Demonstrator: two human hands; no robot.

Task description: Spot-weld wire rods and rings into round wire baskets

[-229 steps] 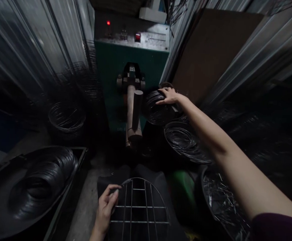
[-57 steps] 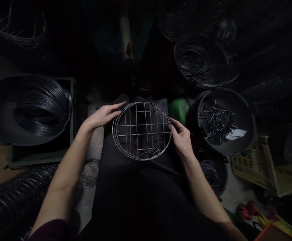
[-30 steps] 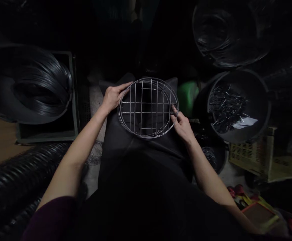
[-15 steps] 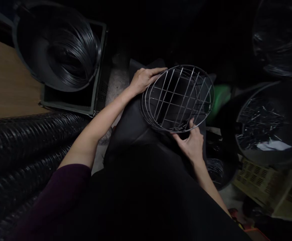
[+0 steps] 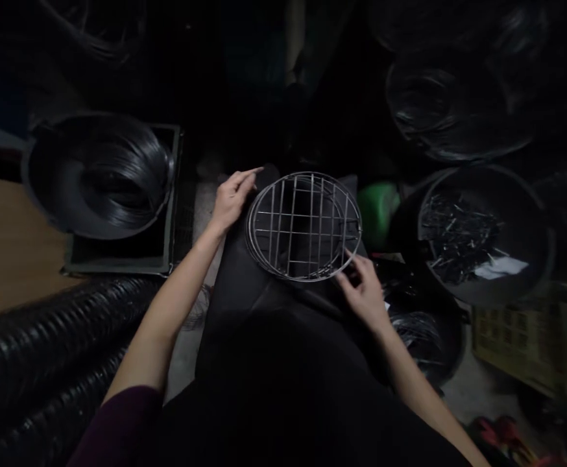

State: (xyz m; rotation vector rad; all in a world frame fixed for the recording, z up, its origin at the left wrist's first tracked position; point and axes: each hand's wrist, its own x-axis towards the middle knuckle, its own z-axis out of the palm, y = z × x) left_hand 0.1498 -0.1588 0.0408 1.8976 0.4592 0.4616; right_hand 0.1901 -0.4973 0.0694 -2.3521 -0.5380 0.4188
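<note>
A round wire grid (image 5: 304, 226) with a stacked rim of rings lies on my dark-clad lap. My left hand (image 5: 231, 198) rests against its left rim, fingers curved along the edge. At the lower right rim sits my right hand (image 5: 362, 293), its fingertips pinching the wire there. Both hands grip the round wire grid.
A black basin of coiled wire rings (image 5: 101, 175) sits left in a dark tray. A black tub of short metal pins (image 5: 478, 233) stands right, more wire rings (image 5: 439, 110) behind it. A green object (image 5: 378, 204), a yellow crate (image 5: 531, 337) and black corrugated hoses (image 5: 35, 350) surround me.
The round wire grid has levelled from its tilt and sits lower and further left in view. My right hand slid from the bottom rim to the lower right.
</note>
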